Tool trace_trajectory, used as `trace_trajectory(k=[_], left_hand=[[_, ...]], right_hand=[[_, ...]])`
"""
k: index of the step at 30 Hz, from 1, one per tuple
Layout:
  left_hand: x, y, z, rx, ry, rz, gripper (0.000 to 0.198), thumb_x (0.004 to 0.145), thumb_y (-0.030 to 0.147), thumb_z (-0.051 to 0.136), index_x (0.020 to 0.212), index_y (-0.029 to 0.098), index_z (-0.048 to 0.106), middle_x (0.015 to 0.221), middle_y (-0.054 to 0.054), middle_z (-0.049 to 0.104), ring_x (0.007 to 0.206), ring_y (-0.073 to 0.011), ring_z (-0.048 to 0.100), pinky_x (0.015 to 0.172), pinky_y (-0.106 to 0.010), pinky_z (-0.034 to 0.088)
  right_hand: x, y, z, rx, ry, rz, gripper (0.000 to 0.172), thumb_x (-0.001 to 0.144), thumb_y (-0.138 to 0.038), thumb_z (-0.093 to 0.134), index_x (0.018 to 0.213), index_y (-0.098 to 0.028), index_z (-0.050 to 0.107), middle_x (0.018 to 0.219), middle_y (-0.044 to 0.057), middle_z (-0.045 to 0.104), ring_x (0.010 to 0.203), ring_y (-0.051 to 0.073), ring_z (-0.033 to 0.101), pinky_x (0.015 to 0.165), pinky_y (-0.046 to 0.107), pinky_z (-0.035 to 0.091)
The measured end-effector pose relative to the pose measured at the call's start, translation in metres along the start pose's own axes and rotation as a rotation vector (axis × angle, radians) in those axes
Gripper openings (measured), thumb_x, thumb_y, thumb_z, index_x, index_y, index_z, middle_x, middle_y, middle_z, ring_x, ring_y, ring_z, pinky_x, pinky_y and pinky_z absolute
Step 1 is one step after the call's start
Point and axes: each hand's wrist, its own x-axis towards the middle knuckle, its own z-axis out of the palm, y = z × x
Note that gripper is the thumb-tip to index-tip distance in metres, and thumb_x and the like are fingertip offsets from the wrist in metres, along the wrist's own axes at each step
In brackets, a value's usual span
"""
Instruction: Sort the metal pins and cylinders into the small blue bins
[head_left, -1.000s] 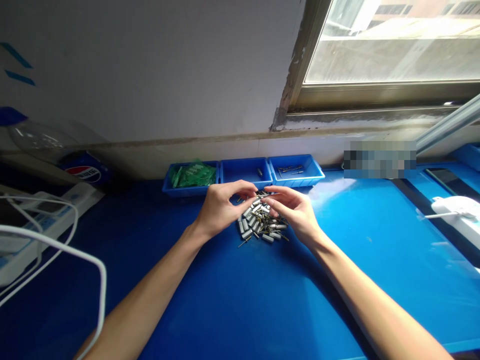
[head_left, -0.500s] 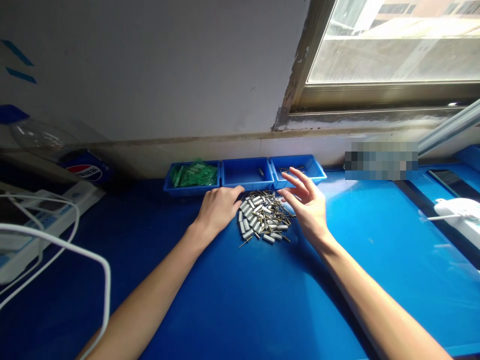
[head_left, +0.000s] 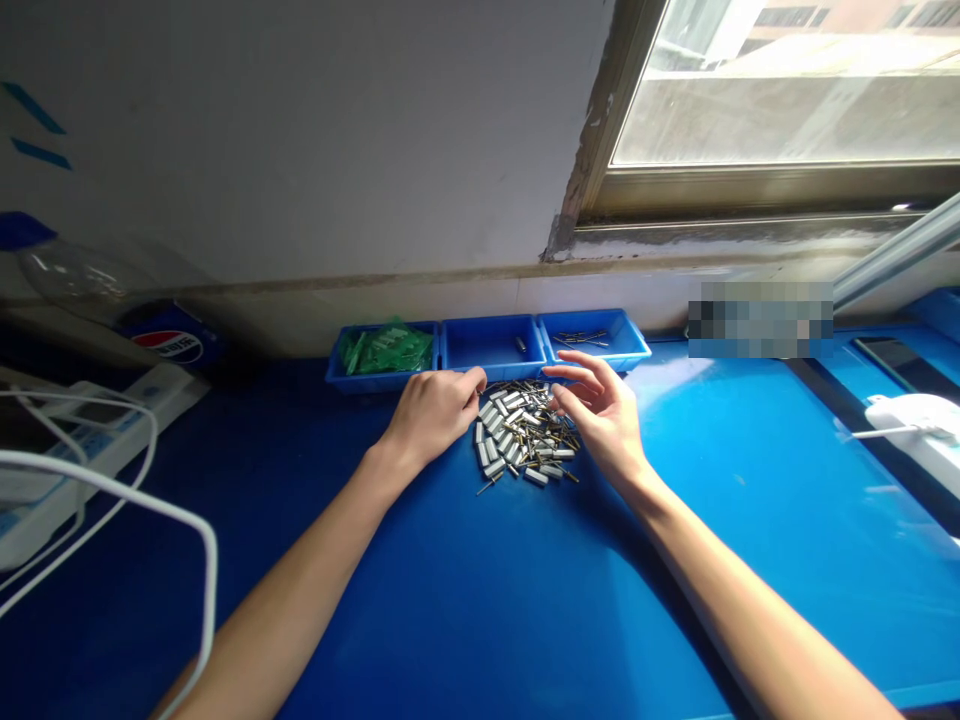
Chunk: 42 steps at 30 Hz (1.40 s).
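A heap of small silver sleeves and brass pins [head_left: 521,435] lies on the blue table mat [head_left: 465,600]. My left hand [head_left: 431,415] rests at the heap's left edge, fingers curled, the fingertips touching the parts; whether it grips one is hidden. My right hand [head_left: 600,410] hovers over the heap's right side with fingers spread and nothing in them. Behind the heap stand three blue trays: the left tray [head_left: 337,375] holds green parts, the middle tray [head_left: 491,362] one small piece, the right tray [head_left: 626,352] a few thin pins.
A white power strip [head_left: 90,440] and a white cable [head_left: 202,560] lie at the left, beside a clear bottle with a blue label [head_left: 161,340]. A white device [head_left: 919,425] sits at the right edge. The wall and window sill close off the back.
My two hands, first pinched together above the heap, came apart. The right hand reached toward the right tray with open fingers, then dropped back to the heap. The left settled at its left edge.
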Motion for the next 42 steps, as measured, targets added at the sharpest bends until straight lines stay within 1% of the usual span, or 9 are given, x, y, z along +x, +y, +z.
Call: trace_trajectory(k=[6,11,15,20,23,26,28,35,42], left_hand=[[0.0,0.004,-0.012,-0.095,0.122,0.174,0.011,0.091,0.01,0.058,0.095,0.02,0.062,0.08,-0.001,0.073,0.072,-0.0172,0.072,0.067,-0.024,0.049],[-0.001,0.014,-0.014,-0.088,0.18,0.306,0.009,0.093,0.011,0.056,0.096,0.019,0.058,0.079,-0.001,0.072,0.071,-0.0168,0.07,0.066,-0.025,0.048],[-0.001,0.018,-0.01,-0.077,0.175,0.354,0.006,0.097,0.015,0.055,0.095,0.019,0.059,0.077,-0.002,0.071,0.071,-0.0168,0.069,0.068,-0.026,0.049],[0.001,0.013,-0.002,-0.191,0.101,0.225,0.014,0.1,0.017,0.055,0.108,0.019,0.067,0.099,-0.006,0.078,0.092,-0.0209,0.075,0.082,-0.029,0.056],[0.002,0.006,0.009,-0.257,0.001,0.195,0.025,0.102,0.014,0.051,0.115,0.021,0.071,0.119,-0.006,0.077,0.107,-0.0212,0.075,0.094,-0.03,0.058],[0.003,0.002,0.019,-0.254,-0.04,0.22,0.034,0.101,0.011,0.051,0.127,0.021,0.069,0.132,-0.007,0.073,0.117,-0.0213,0.071,0.101,-0.031,0.057],[0.003,0.002,0.023,-0.196,-0.056,0.217,0.037,0.098,0.009,0.053,0.129,0.02,0.069,0.131,-0.008,0.074,0.118,-0.0224,0.07,0.101,-0.032,0.058],[0.002,-0.001,0.021,-0.115,-0.011,0.116,0.022,0.096,0.01,0.058,0.098,0.019,0.078,0.099,-0.009,0.079,0.095,-0.0239,0.075,0.085,-0.032,0.059],[0.0,-0.003,0.024,-0.086,0.029,0.087,0.026,0.095,0.008,0.058,0.111,0.018,0.075,0.1,-0.009,0.079,0.098,-0.0252,0.075,0.086,-0.034,0.059]], right_hand=[[-0.003,-0.006,0.003,-0.042,-0.106,0.06,0.03,0.088,-0.038,0.073,0.115,-0.023,0.072,0.087,0.004,0.078,0.072,0.019,0.071,0.069,0.034,0.06],[-0.008,-0.01,0.008,0.027,-0.234,0.129,0.035,0.086,-0.043,0.078,0.115,-0.023,0.076,0.092,0.005,0.08,0.069,0.019,0.07,0.061,0.031,0.058],[-0.009,-0.01,0.011,0.058,-0.257,0.161,0.033,0.083,-0.049,0.08,0.103,-0.023,0.081,0.09,0.005,0.081,0.066,0.019,0.069,0.062,0.033,0.058],[-0.005,-0.006,0.007,0.007,-0.161,0.127,0.03,0.085,-0.049,0.077,0.098,-0.022,0.08,0.084,0.005,0.08,0.065,0.02,0.07,0.061,0.034,0.056],[0.0,-0.004,0.0,-0.027,0.017,0.004,0.03,0.088,-0.043,0.074,0.111,-0.025,0.078,0.108,0.008,0.08,0.078,0.022,0.073,0.073,0.038,0.06],[0.003,-0.003,-0.007,-0.068,0.114,-0.06,0.051,0.089,-0.039,0.073,0.139,-0.03,0.064,0.138,0.009,0.07,0.097,0.025,0.074,0.086,0.044,0.061],[0.004,-0.001,-0.009,-0.072,0.117,-0.04,0.059,0.09,-0.039,0.072,0.146,-0.032,0.057,0.144,0.01,0.066,0.099,0.025,0.074,0.087,0.045,0.062],[0.004,0.004,-0.005,-0.042,0.025,0.015,0.051,0.091,-0.039,0.07,0.14,-0.03,0.058,0.131,0.009,0.072,0.083,0.02,0.073,0.08,0.041,0.063],[0.003,0.001,-0.004,-0.016,0.033,0.035,0.044,0.09,-0.034,0.071,0.132,-0.029,0.061,0.123,0.006,0.075,0.077,0.018,0.071,0.076,0.036,0.06]])
